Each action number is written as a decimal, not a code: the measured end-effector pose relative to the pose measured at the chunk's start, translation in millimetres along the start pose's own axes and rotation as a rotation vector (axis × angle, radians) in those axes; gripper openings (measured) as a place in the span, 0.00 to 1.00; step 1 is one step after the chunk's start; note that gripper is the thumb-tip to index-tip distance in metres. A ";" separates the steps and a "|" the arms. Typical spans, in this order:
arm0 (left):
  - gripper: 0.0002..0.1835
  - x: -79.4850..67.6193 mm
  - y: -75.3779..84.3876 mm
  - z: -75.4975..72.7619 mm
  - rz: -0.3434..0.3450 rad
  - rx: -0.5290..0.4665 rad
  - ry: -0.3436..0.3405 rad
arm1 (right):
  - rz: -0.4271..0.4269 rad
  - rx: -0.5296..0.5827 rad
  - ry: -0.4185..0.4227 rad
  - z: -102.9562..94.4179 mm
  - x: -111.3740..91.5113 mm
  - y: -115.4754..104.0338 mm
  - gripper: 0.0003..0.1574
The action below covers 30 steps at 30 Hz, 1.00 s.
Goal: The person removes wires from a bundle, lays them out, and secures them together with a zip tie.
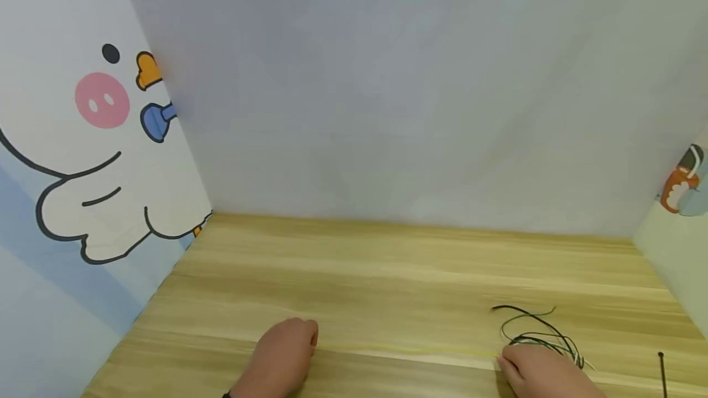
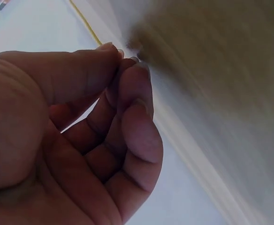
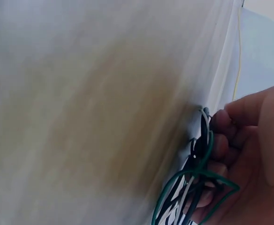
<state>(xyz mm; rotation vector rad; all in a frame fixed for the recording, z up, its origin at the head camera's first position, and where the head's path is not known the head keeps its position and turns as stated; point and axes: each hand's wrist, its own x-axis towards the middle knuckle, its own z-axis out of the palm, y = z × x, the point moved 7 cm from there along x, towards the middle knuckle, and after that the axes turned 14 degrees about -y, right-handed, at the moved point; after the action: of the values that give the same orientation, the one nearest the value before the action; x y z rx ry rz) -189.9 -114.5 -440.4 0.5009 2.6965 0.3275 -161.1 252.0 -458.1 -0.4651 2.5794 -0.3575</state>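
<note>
A thin yellow wire (image 1: 409, 349) runs nearly straight across the wooden table between the two hands. At its left end, my left hand (image 1: 284, 352) pinches it between thumb and fingertips; the left wrist view shows the yellow wire (image 2: 86, 22) leaving the thumb tip. My right hand (image 1: 544, 373) pinches the other end, and the yellow wire (image 3: 239, 56) rises from its fingertips in the right wrist view. Against the right hand's fingers lies a loose bundle of black, green and white wires (image 1: 544, 336). The same green wire (image 3: 174, 177) loops over the fingers up close.
A thin dark rod or wire (image 1: 662, 373) lies at the right front of the wooden table (image 1: 387, 275). Behind stands a plain grey-white wall (image 1: 409, 91). The left panel (image 1: 61, 134) carries a cartoon bird, and another printed panel (image 1: 680, 263) borders the right.
</note>
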 end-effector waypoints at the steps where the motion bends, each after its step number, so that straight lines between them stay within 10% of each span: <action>1: 0.12 -1.4 -1.9 0.8 -0.005 0.000 0.002 | -0.033 -0.009 0.003 1.2 1.0 -2.2 0.22; 30: 0.09 -1.6 -0.6 -1.7 -0.028 -0.015 0.012 | 0.032 0.030 0.027 -4.4 -5.4 -3.4 0.29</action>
<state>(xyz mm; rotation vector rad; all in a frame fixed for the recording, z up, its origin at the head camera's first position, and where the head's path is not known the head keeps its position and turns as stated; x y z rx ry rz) -189.5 -116.0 -438.5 0.4574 2.7084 0.3437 -157.9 251.7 -450.9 -0.4103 2.6008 -0.3937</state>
